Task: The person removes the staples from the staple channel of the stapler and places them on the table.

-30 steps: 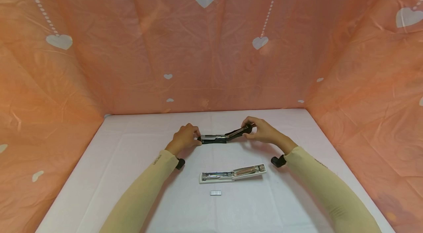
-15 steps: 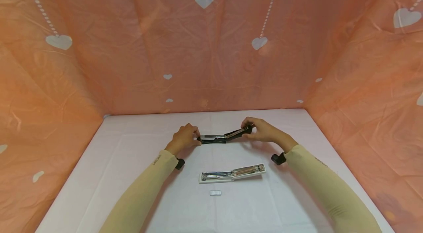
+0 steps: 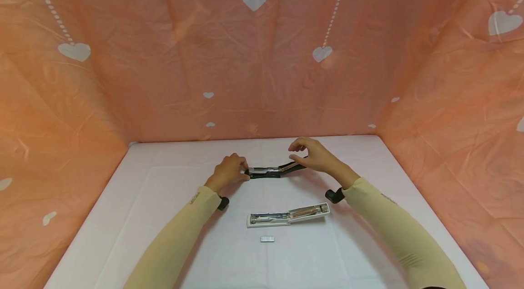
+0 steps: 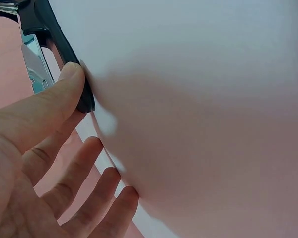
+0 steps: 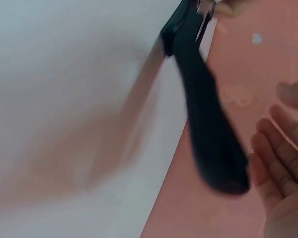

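Note:
A black stapler (image 3: 264, 174) lies opened out on the white table, its right half slanting upward. At its left end, my left hand (image 3: 227, 171) pinches the base between thumb and index finger; the left wrist view shows the thumb on the black end (image 4: 87, 101) and the other fingers spread. My right hand (image 3: 321, 158) hovers over the raised half with fingers apart, holding nothing. In the right wrist view, that black half (image 5: 208, 124) hangs beside the loose fingers (image 5: 270, 148). Part of the raised end is hidden behind the right hand in the head view.
Nearer to me lies a white stapler (image 3: 268, 224), also opened out, with its metal inside showing. In front of it is a small strip of staples (image 3: 267, 239). Orange cloth (image 3: 254, 75) with white hearts surrounds the table's (image 3: 163, 166) back and sides.
My right hand has let go of the stapler's raised end and shifted left and slightly up, over it. The left hand keeps its pinch, and the white stapler and staples have not moved.

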Available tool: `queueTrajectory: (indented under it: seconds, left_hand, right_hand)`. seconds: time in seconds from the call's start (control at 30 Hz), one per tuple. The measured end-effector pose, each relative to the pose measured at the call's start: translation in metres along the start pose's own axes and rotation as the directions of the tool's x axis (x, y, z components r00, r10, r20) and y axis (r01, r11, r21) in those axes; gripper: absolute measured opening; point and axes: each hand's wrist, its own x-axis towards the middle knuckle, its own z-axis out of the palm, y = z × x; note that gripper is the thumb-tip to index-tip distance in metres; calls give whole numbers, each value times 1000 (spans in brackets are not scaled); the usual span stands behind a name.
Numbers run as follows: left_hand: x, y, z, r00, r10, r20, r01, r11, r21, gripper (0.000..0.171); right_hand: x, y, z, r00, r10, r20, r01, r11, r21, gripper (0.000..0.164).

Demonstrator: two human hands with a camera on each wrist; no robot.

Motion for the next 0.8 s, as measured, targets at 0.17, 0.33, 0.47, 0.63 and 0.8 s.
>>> queueTrajectory:
  seconds: [0.17,0.33,0.47,0.63,0.8]
  left_hand:
    - [0,-1,0,1000,3,4,-3,1000,2,21]
    - [0,0,0,1000,17,1,-17,1000,4,22]
    - [0,0,0,1000,14,2,-14,1000,11,22]
    - [0,-1,0,1000,17,5,-17,1000,18,22]
    - [-2,0,-1,1000,24,6,-24,1000,15,22]
  right_hand:
    - [10,-20,7,999,-30,13,30,999,30,18]
    - [20,-39,12,999,-33,33,32,999,42,16]
    - [28,-47,18,998,-39,48,38,999,37,16]
    - [35,-53,29,998,-6,62,4,999,37,16]
    - [40,-57,40,997,36,74,-37,999,7,16]
